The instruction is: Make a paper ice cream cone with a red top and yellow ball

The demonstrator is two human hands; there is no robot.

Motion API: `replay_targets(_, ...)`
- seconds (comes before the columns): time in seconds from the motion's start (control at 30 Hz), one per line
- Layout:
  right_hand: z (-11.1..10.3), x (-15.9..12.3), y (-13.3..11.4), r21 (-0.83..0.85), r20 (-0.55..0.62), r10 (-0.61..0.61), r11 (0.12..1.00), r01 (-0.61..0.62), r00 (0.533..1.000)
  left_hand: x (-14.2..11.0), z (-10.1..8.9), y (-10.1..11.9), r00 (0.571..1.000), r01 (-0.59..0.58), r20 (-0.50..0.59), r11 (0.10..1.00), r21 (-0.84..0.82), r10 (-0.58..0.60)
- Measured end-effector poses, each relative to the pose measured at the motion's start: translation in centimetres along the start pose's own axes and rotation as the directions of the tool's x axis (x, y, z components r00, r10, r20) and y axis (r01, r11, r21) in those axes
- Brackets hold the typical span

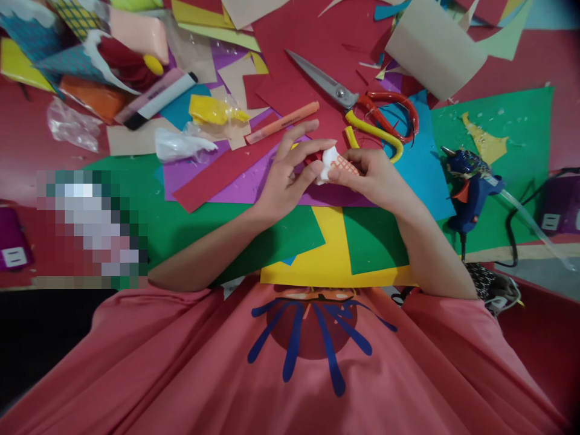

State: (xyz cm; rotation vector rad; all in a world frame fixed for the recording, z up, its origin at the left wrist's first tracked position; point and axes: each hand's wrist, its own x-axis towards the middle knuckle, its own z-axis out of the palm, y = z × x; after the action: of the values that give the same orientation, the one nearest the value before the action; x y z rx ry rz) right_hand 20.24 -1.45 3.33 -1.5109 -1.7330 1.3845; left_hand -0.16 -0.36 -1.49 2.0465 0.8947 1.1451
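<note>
A small toy ice cream cone (pixel 329 162) is between my two hands above the purple sheet. Its cone part carries an orange lattice on a pale ground, and a white wavy band lies around its wide end. Something red shows past the white band, partly covered by fingers. My right hand (pixel 378 178) pinches the lattice part with thumb and fingers. From the other side, my left hand (pixel 285 175) curves its thumb and fingers around the white and red end. A bit of yellow peeks out behind the left fingers. Large scissors (pixel 342 93) with red and yellow handles lie just beyond.
A blue glue gun (pixel 471 196) with its cord lies at right on a green sheet (pixel 525 133). An orange marker (pixel 283 122) rests beyond my left hand. Larger lattice cones (pixel 79 60), a white marker (pixel 165 96) and clay packets (pixel 217 112) crowd the upper left.
</note>
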Motion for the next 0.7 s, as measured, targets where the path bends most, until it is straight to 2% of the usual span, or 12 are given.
replay_targets(0.23,-0.06,-0.11,-0.20,-0.059,0.042,-0.016,0.998,0.019,0.999,0.19,-0.12,0.38,0.998,0.070,0.001,0.997,-0.045,-0.070)
replay_targets(0.4,0.05,-0.39,-0.53,-0.068,0.050,-0.020,0.997,0.024,0.999,0.20,0.02,0.33,0.998,0.044,-0.036,0.999,-0.022,-0.045)
replay_targets(0.6,0.27,-0.45,-0.45,-0.044,0.019,-0.057,0.997,0.058,0.998,0.16,-0.16,0.77,0.999,0.021,0.028,0.999,-0.035,-0.020)
replay_targets(0.7,0.29,-0.42,-0.47,-0.041,0.019,-0.058,0.997,0.058,0.998,0.24,-0.21,0.97,1.000,-0.001,0.024,1.000,-0.027,0.002)
